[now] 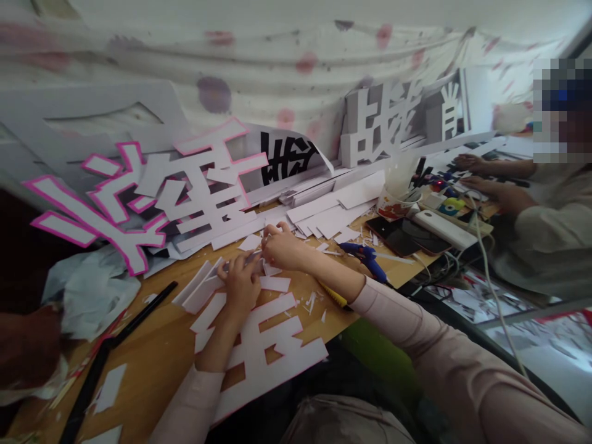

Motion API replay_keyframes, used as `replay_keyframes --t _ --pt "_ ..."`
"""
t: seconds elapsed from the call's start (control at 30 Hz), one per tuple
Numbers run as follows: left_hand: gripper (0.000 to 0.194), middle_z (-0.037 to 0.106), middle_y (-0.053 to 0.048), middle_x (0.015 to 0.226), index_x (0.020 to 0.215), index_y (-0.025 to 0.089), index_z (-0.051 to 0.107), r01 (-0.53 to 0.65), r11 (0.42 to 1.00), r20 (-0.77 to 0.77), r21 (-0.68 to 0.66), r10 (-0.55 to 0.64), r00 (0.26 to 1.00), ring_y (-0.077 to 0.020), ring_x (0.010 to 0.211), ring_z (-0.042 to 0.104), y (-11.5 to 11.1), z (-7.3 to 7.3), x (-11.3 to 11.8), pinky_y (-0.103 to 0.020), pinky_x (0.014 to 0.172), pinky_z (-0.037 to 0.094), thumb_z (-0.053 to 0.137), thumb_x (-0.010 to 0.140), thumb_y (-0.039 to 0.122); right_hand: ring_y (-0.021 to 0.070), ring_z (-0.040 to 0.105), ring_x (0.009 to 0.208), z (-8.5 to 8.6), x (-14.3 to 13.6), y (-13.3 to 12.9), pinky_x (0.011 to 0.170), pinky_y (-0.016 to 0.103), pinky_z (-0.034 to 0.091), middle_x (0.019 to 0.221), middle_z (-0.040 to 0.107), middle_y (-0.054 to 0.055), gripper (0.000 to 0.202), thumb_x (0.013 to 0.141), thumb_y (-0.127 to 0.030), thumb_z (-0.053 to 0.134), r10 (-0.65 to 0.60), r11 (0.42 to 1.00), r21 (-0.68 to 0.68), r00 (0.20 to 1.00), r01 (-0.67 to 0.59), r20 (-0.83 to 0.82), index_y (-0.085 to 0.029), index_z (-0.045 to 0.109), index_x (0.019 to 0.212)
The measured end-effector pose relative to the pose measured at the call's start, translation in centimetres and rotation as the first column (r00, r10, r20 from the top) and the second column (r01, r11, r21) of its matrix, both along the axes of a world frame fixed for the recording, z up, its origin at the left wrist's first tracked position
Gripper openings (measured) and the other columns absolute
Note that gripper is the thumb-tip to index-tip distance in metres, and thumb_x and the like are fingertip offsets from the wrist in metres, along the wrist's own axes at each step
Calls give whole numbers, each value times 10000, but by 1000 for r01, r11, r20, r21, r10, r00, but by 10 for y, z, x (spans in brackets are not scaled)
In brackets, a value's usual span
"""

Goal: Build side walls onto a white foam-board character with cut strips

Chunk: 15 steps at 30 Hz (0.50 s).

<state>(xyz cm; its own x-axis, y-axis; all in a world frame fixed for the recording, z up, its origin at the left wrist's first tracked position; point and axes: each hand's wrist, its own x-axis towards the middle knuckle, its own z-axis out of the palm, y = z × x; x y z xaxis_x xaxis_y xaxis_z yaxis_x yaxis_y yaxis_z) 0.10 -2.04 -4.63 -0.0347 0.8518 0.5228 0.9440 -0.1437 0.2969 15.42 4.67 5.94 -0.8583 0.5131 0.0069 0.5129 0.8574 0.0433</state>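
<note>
My left hand [240, 283] presses its bent fingers down on a narrow grey metal-looking strip [226, 266], which lies over white foam-board pieces [201, 290]. Just beyond it, my right hand [283, 246] is closed at the strip's far end, and what its fingers hold is hidden. Under my left forearm lies a large white cut-out character [287, 351] with thin pink edges, flat on the table. A small white strip [276, 283] rests between this character and my right hand.
Pink-edged white characters [203, 197] lean at the back left. A blue glue gun [365, 258], phones [398, 235] and a cup of tools [398, 200] are on the right. White strips [342, 200] are stacked behind. A black bar [111, 345] lies left. A co-worker's hands [476, 172] are far right.
</note>
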Motion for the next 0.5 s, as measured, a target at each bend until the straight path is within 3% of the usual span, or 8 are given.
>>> replay_keyframes --t 0.5 --pt "519 655 -99 1303 1163 257 674 11 1000 -1 8 -11 1000 -299 1181 580 -2 2 1 -591 1045 285 492 731 36 308 421 1216 3 4 0 961 473 251 1086 742 142 159 881 -166 638 -31 999 -39 999 32 17 -188 792 914"
